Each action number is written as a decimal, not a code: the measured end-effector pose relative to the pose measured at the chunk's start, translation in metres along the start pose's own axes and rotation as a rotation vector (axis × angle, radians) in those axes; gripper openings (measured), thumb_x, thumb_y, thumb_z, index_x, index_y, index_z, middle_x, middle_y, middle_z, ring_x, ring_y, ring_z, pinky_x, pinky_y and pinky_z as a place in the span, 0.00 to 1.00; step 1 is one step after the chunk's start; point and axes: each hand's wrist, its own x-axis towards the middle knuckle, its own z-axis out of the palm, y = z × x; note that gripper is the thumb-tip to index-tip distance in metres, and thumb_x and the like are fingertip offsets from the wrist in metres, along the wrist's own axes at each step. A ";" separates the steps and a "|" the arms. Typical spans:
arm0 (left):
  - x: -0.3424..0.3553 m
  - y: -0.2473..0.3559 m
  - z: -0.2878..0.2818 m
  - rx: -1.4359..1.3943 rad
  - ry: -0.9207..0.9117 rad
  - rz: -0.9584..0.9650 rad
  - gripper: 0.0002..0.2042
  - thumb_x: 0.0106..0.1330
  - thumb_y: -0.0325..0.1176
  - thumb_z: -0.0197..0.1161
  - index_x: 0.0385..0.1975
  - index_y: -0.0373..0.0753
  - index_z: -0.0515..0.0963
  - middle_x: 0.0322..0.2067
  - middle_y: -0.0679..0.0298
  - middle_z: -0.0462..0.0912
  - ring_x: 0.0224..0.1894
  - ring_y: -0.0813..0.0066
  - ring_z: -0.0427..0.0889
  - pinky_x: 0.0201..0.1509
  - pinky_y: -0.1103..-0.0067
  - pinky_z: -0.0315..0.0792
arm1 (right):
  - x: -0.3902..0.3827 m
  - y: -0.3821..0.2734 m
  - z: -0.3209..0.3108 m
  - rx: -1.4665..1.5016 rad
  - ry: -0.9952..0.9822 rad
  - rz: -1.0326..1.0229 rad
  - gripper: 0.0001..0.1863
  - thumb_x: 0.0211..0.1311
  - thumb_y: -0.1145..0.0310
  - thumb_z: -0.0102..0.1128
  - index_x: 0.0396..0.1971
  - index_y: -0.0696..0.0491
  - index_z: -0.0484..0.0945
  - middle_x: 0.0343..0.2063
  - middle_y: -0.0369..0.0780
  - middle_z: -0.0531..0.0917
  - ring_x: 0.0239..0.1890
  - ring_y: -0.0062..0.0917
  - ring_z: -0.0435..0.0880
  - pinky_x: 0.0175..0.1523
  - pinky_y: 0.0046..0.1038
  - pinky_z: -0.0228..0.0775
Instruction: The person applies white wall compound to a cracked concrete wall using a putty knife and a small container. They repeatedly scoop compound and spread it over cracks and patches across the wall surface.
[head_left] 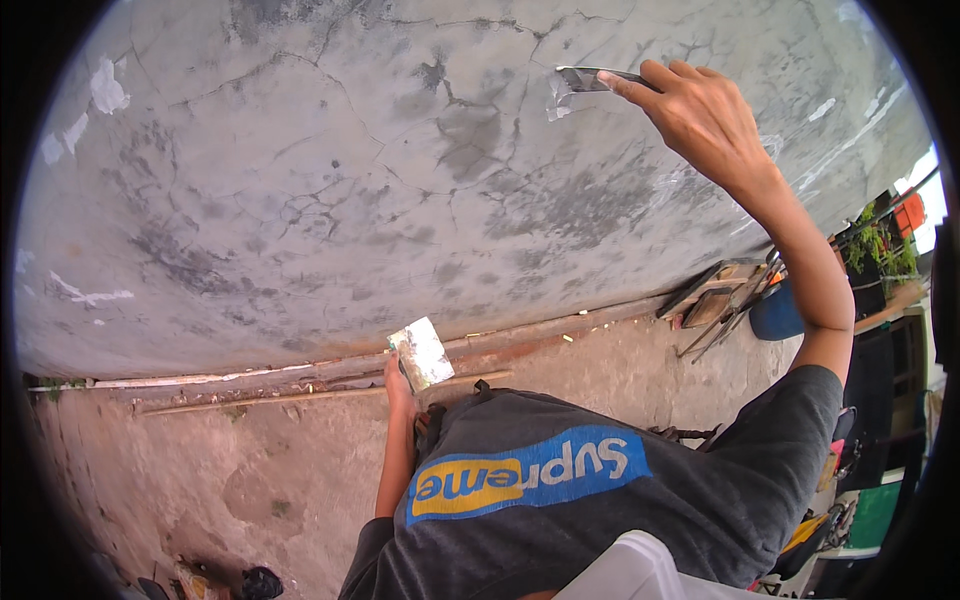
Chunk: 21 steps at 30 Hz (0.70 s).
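Observation:
My right hand (pixel 705 125) is raised at the upper right, fingers closed round a flat putty scraper (pixel 582 79), whose edge lies against the cracked grey plaster wall (pixel 300 170). A small pale smear (pixel 556 110) shows on the wall just below the blade. Low at the centre, my left hand (pixel 398 378) grips a rectangular metal plate (pixel 428 348) smeared with white material. Scattered white patches (pixel 108 85) mark the wall at both sides.
A strip of concrete ground (pixel 200 460) runs along the wall's foot, with a long thin plank (pixel 250 402) on it. Wooden boards (pixel 720 290), a blue barrel (pixel 775 315) and plants (pixel 870 245) stand at the right. A black bag (pixel 260 582) lies at lower left.

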 end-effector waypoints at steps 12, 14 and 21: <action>-0.001 0.026 0.003 0.057 -0.075 0.022 0.23 0.71 0.45 0.40 0.55 0.33 0.68 0.49 0.57 0.78 0.49 0.65 0.79 0.54 0.70 0.73 | 0.001 -0.028 0.000 0.138 0.038 0.138 0.25 0.45 0.79 0.58 0.48 0.45 0.80 0.21 0.34 0.74 0.22 0.23 0.76 0.25 0.23 0.70; 0.003 0.027 0.000 0.017 -0.040 0.024 0.22 0.71 0.44 0.42 0.52 0.32 0.70 0.45 0.58 0.79 0.45 0.67 0.81 0.49 0.72 0.75 | -0.009 -0.030 0.000 0.160 -0.003 0.223 0.26 0.44 0.79 0.58 0.48 0.45 0.80 0.21 0.34 0.74 0.22 0.23 0.75 0.26 0.23 0.70; 0.006 0.023 -0.012 0.053 -0.078 -0.035 0.22 0.71 0.44 0.42 0.53 0.33 0.69 0.48 0.57 0.78 0.49 0.66 0.79 0.53 0.71 0.73 | -0.022 -0.070 0.015 0.212 0.033 0.189 0.26 0.48 0.77 0.59 0.50 0.42 0.79 0.22 0.32 0.72 0.22 0.22 0.73 0.26 0.24 0.69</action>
